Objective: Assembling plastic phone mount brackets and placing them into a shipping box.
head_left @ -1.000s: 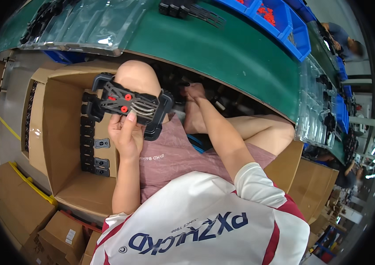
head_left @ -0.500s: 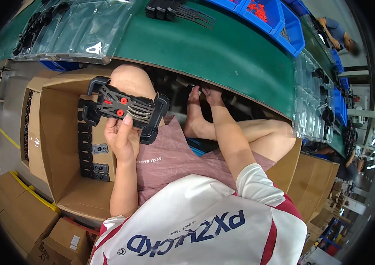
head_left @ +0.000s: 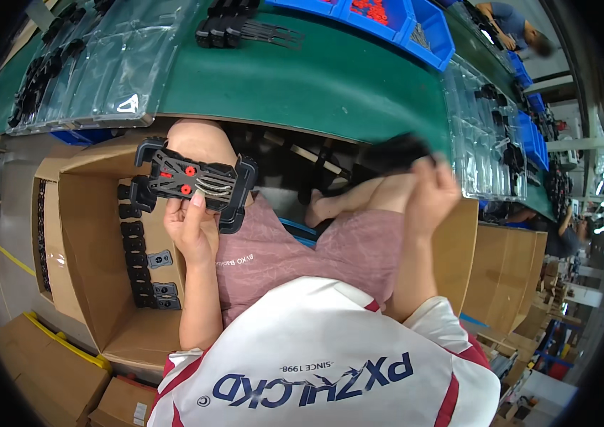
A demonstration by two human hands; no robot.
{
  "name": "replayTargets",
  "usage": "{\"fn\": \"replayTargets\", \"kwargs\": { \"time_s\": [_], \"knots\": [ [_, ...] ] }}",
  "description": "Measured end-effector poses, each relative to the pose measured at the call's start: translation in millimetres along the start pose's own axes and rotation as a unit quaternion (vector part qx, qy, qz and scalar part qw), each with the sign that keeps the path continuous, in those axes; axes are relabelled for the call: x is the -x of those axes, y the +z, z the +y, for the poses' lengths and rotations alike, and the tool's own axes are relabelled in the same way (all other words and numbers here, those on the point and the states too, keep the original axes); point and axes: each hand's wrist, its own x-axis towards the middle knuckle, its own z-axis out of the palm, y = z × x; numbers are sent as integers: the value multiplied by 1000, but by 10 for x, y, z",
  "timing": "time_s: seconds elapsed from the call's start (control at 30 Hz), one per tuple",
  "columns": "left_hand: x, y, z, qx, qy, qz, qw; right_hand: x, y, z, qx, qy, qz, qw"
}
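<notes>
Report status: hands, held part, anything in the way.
Left hand gripping black bracket with red discs. Right hand holding blurred black item, details unclear. Left thumb overlaps bracket; nothing else covers it.

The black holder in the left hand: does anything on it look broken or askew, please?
Nothing clearly stands out: the black holder in the left hand shows no visible break, and its curved metal wires lie side by side. The side turned away is hidden.
</notes>
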Motion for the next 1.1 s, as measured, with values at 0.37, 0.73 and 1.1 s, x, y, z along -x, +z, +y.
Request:
{"fn": "replayTargets", "kwargs": {
  "time_s": [0.37, 0.73, 1.1],
  "knots": [
    [8, -1, -84, 2, -34, 8, 999, -958, -121, 220, 374, -364, -197, 830],
    [-7, -18, -95, -18, -37, -1, 999, -1598, -224, 316, 323, -96, -436, 834],
    [102, 507, 37, -63, -30, 67, 995, -564, 68, 275, -440, 157, -204, 860]
  ]
}}
